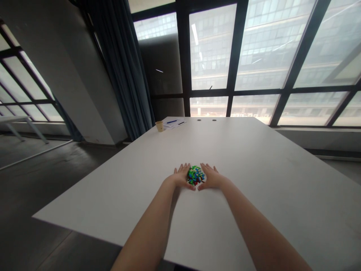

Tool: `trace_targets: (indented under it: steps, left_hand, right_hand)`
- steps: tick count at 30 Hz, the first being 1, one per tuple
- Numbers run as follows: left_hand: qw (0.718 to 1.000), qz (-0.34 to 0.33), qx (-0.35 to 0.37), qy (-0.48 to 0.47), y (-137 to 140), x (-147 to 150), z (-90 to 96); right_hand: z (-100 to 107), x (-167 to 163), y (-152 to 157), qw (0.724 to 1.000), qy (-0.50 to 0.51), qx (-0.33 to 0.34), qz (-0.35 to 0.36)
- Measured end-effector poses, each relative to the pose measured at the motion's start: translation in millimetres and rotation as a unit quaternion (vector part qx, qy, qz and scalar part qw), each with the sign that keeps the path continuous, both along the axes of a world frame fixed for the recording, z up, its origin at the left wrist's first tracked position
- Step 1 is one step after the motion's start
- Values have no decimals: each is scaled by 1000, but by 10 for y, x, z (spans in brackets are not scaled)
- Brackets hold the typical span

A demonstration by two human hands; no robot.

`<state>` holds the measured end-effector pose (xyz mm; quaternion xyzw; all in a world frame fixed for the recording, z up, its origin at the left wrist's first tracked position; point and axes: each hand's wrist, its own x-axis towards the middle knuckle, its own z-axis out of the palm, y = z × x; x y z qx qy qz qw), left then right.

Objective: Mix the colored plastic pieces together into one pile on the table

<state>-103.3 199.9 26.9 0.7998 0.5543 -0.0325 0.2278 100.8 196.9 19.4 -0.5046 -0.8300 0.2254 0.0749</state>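
Note:
A small heap of several tiny coloured bricks (195, 175), green, blue and red, lies on the white table (254, 158) straight ahead. My left hand (182, 177) lies flat on the table against the heap's left side, fingers spread forward. My right hand (211, 177) lies flat against its right side, mirrored. Both thumbs curve in under the near edge of the heap, so the two hands cup it from both sides. Neither hand lifts or grips a brick.
A paper cup (160, 126) stands near the table's far left corner, next to sheets of paper with pens (175, 122). Large windows (254, 56) and a dark curtain (126, 75) stand behind the table. Another table (17, 122) is at far left.

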Motion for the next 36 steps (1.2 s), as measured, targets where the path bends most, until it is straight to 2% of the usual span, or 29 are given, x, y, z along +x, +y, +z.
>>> trace_targets:
  steps: [5, 14, 20, 23, 25, 28, 29, 31, 33, 36]
  left_hand:
    - [997, -35, 60, -20, 16, 55, -79]
    - [988, -65, 114, -80, 48, 88, -160]
    - [978, -81, 126, -144, 91, 75, -203]
    - [969, -74, 127, -201, 119, 69, -243]
    - [955, -52, 112, -271, 133, 90, -275]
    - [916, 30, 71, -394, 143, 182, -313]
    - [901, 66, 62, -425, 144, 225, -320]
    - [878, 132, 65, -455, 140, 312, -328]
    - [880, 161, 94, -437, 127, 383, -329]
    - [914, 138, 157, -348, 95, 440, -326]
  right_hand:
    - [-144, 18, 43, 998, 43, 29, 25]
    - [-165, 18, 48, 993, 81, 68, 57]
    - [-200, -18, 68, 987, 122, 82, 59]
    - [-224, -41, 76, 979, 183, 71, 48]
    - [-235, -54, 91, 960, 276, 42, 15]
    - [-243, -70, 136, 891, 445, -20, -87]
    - [-245, -79, 154, 868, 482, -36, -118]
    - [-255, -110, 185, 840, 517, -50, -156]
    - [-272, -164, 204, 822, 534, -60, -188]
    - [-304, -266, 209, 811, 536, -65, -225]
